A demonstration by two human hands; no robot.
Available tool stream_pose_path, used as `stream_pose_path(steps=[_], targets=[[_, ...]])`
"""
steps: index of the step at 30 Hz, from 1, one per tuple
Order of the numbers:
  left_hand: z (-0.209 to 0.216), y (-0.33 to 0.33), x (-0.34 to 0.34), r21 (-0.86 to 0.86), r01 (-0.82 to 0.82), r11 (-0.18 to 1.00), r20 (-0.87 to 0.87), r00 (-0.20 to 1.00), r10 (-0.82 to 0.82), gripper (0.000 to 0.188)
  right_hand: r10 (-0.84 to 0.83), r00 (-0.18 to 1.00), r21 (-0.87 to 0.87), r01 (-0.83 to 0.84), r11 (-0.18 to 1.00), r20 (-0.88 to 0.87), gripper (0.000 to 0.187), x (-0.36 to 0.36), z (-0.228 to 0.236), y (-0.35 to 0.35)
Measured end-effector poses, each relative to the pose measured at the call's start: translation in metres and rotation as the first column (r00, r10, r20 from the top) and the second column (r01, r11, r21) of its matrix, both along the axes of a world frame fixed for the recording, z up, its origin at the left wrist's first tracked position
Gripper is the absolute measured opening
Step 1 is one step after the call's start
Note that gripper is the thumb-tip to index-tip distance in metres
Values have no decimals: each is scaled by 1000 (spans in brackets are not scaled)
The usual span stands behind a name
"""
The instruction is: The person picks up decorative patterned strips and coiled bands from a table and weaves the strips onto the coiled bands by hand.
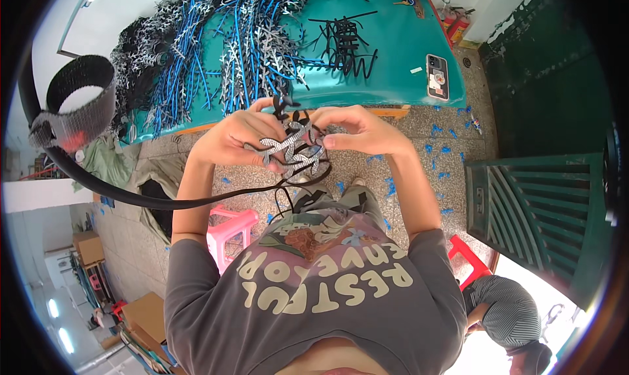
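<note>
Both hands (pixel 239 137) (pixel 363 132) hold a tangle of patterned strips (pixel 304 157) near the green table (pixel 400 54).

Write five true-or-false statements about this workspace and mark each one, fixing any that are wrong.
1. The person's left grip and right grip are both on a black-and-white patterned piece. True.
2. The stool at the person's left is green. False: it is pink.
3. Blue scraps are scattered on the floor. True.
4. The phone lies on the floor. False: it lies on the green tabletop, toward its right end.
5. The long blue strands lie on the tabletop, left of the phone. True.
</note>
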State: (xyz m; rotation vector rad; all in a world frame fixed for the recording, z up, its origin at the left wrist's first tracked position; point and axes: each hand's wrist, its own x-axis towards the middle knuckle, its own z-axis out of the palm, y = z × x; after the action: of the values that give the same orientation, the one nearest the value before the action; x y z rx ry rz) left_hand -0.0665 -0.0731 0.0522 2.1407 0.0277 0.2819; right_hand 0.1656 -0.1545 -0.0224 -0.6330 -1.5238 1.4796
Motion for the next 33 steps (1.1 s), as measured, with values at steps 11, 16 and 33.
stream_pose_path(steps=[11, 16, 33], targets=[[-14, 4, 21, -134, -266, 955, -476, 862, 174, 25, -266, 874, 206, 195, 959, 408, 27, -13, 11, -3], [-27, -6, 5, -134, -471, 872, -340, 848, 406, 20, -849, 508, 452, 730, 513, 143, 24, -8, 3, -17], [-16, -21, -12, 61, -505, 861, -136, 850, 509, 19, -758, 477, -661, 396, 637, -445, 10, -34, -29, 17]])
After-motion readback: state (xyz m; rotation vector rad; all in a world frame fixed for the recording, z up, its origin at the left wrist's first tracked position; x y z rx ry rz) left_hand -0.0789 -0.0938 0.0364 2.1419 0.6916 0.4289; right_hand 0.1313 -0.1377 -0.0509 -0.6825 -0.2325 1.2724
